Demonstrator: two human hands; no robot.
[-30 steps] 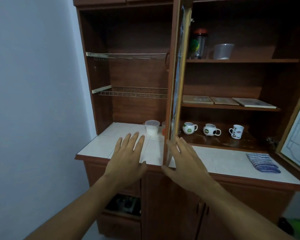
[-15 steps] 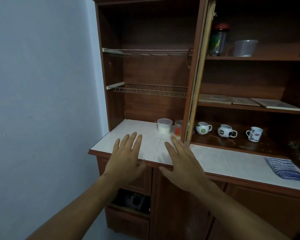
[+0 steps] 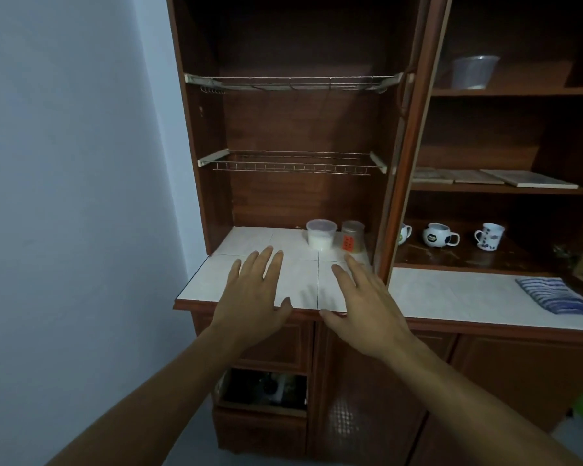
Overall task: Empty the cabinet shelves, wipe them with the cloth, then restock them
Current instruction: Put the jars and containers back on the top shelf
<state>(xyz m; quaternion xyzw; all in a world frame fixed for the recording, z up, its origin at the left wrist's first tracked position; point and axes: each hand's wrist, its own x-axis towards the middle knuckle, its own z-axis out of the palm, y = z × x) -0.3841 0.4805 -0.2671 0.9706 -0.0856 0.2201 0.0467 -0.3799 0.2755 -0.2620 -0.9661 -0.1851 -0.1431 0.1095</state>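
A brown wooden cabinet (image 3: 202,136) stands in front of me with a white tiled counter (image 3: 451,297). My left hand (image 3: 254,297) and my right hand (image 3: 367,304) hover flat over the counter's front edge, fingers straight, holding nothing. A blue striped cloth (image 3: 552,294) lies folded on the counter at the right. Three mugs (image 3: 440,235) stand on the lowest right shelf. Flat boards (image 3: 529,178) lie on the middle shelf, a clear tub (image 3: 473,72) on the upper one. A white lidded tub (image 3: 321,234) and a cup with an orange label (image 3: 352,237) sit in the left bay.
Two wire racks (image 3: 290,82) span the left bay. An open door (image 3: 408,136) stands edge-on between the bays. Another open door shows at the far right edge. A light blue wall (image 3: 74,163) borders the left. Below the counter an open drawer (image 3: 263,391) holds dark items.
My view has shifted left, so the cabinet sits further right in the frame. Both hands stay flat and empty over the counter edge. The jar on the top shelf is now hidden.
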